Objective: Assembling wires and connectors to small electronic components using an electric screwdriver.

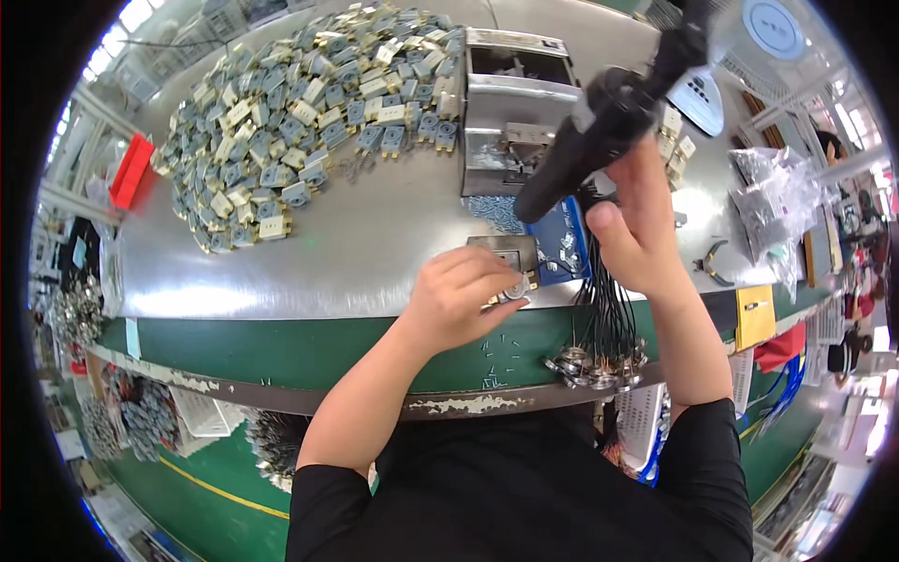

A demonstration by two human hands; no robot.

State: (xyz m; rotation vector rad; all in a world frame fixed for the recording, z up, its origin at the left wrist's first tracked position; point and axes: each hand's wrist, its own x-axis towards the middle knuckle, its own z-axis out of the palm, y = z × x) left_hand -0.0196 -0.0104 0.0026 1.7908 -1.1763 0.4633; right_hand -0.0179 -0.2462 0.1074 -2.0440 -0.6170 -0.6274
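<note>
Bright; glare on silver metal table [365,229] near front-left corner; black cylindrical power tool [585,150] slightly blurred; edges bend toward dark rim.

Free tabletop [361,244] left, black tool [582,150] right

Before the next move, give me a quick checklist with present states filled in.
1. Left hand on round metal part: ok, touching it.
2. Right hand gripping black tool: cannot tell, the tool covers some fingers.
3. Tool's lower end clear of the part: ok, they are apart.
4. Small screws contained: not ok, loose ones lie on the green table edge.
5. Pliers clear of both hands: ok, off to the right.
</note>
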